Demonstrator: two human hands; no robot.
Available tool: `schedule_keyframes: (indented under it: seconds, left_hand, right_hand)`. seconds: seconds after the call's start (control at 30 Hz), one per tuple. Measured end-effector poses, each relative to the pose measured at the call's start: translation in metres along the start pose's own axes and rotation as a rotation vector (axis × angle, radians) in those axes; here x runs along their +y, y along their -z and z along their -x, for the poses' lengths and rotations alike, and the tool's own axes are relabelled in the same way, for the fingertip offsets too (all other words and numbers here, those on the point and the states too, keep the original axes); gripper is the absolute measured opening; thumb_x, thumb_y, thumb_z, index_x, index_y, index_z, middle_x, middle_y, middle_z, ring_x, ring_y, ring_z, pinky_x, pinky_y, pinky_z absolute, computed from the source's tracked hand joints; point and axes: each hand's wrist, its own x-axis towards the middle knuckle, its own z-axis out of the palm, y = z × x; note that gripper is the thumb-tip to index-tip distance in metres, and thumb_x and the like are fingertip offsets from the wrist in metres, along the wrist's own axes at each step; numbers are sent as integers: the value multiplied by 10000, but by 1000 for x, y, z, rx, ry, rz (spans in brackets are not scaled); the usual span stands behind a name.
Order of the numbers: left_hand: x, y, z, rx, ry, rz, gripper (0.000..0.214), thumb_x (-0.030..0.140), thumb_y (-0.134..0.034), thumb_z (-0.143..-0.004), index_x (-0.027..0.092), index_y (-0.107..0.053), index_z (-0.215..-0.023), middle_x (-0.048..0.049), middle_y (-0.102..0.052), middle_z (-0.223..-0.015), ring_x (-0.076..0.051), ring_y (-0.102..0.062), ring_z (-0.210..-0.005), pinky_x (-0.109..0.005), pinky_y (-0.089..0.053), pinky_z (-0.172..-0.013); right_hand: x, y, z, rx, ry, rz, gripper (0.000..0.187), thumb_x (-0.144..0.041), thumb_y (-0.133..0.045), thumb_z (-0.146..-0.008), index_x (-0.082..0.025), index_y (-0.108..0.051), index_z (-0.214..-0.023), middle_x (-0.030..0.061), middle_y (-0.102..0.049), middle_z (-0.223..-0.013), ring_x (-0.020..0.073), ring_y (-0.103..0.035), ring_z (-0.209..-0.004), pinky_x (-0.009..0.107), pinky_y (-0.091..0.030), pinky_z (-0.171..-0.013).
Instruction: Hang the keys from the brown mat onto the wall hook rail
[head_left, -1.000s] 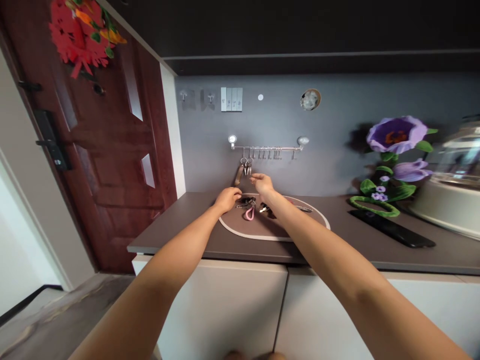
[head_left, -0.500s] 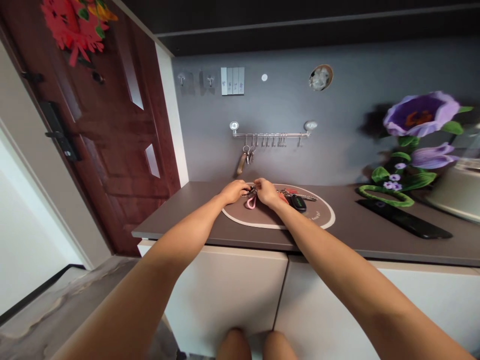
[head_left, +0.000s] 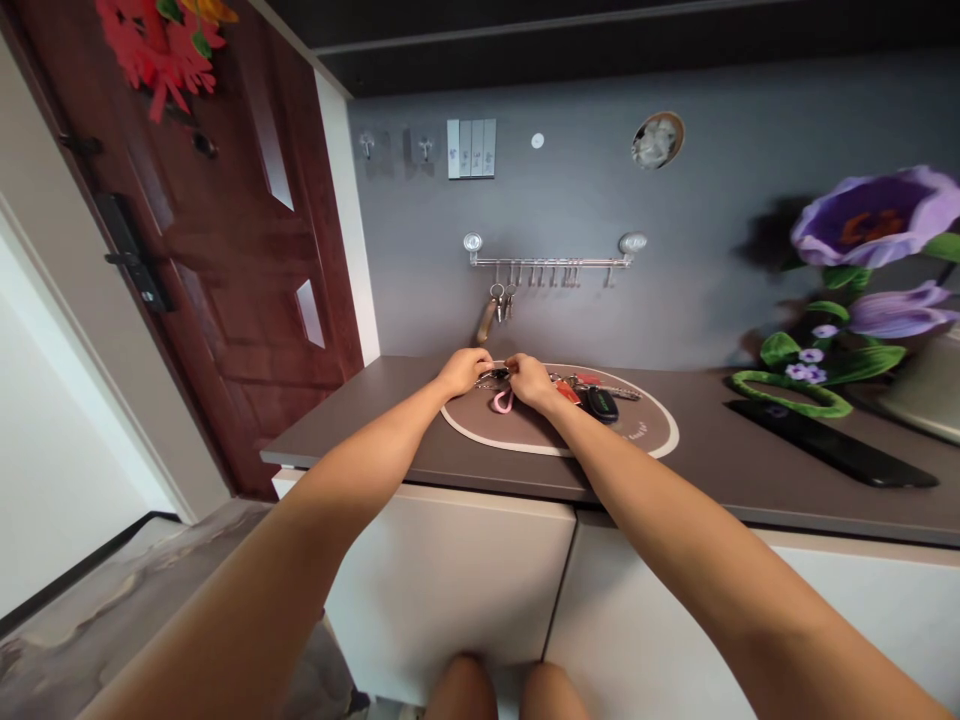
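Note:
On the oval brown mat (head_left: 487,430) with a pale rim, a bunch of keys (head_left: 493,379) lies between my two hands, and a pink loop strap (head_left: 502,402) trails from it toward me. My left hand (head_left: 463,373) is closed at the left side of the bunch, fingertips pinching its metal parts. From the right, my right hand (head_left: 528,381) also pinches at the bunch; its palm hides part of it. Beside my right hand are a black key fob (head_left: 602,404), an orange-red tag (head_left: 568,391) and a metal chain (head_left: 622,393).
A hook rail (head_left: 555,263) on the grey wall carries hanging keys (head_left: 498,305). To the right, a purple flower decoration (head_left: 870,225) stands behind a long black object (head_left: 832,445). A dark red door (head_left: 247,290) is at left; a dark shelf (head_left: 600,40) overhangs the counter.
The view has shifted slightly, so the wall items sit a little higher and farther right. Both hands stay at the keys, with small finger movements; the pink strap has turned slightly.

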Motion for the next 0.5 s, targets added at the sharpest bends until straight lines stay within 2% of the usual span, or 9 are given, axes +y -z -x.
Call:
schedule_keyframes:
  seconds: [0.17, 0.27, 0.37, 0.5]
  left_hand:
    - [1, -3, 0, 48, 193, 417, 126, 163, -464, -790, 113, -565, -736, 2, -553, -607, -71, -476, -537, -205, -405, -575]
    - [2, -5, -2, 71, 306, 686, 73, 154, -491, -791, 107, -538, -759, 9, -557, -607, -54, -505, -522, -210, -441, -593]
    - [4, -3, -2, 76, 355, 886, 54, 155, -513, -792, 104, -525, -780, -3, -587, -649, -65, -570, -568, -252, -482, -660]
    - [8, 0, -1, 78, 352, 1000, 49, 143, -516, -794, 94, -523, -793, -18, -608, -683, -79, -605, -601, -280, -504, -700]
  right_hand:
    - [-3, 1, -2, 0, -34, -73, 298, -31, -430, -693, -137, -626, -893, 109, -641, -963, 191, -575, -902, 274, -389, -819]
    - [-6, 2, -2, 29, -59, -177, 235, -75, -450, -701, -158, -630, -826, 78, -651, -901, 168, -576, -834, 261, -393, -789]
    - [-8, 3, -1, 66, -90, -313, 173, -162, -458, -735, -173, -620, -793, 46, -650, -837, 142, -565, -763, 252, -400, -749]
    - [-10, 3, -1, 74, -71, -477, 167, -256, -461, -757, -175, -602, -792, 22, -642, -811, 122, -560, -734, 244, -408, -735]
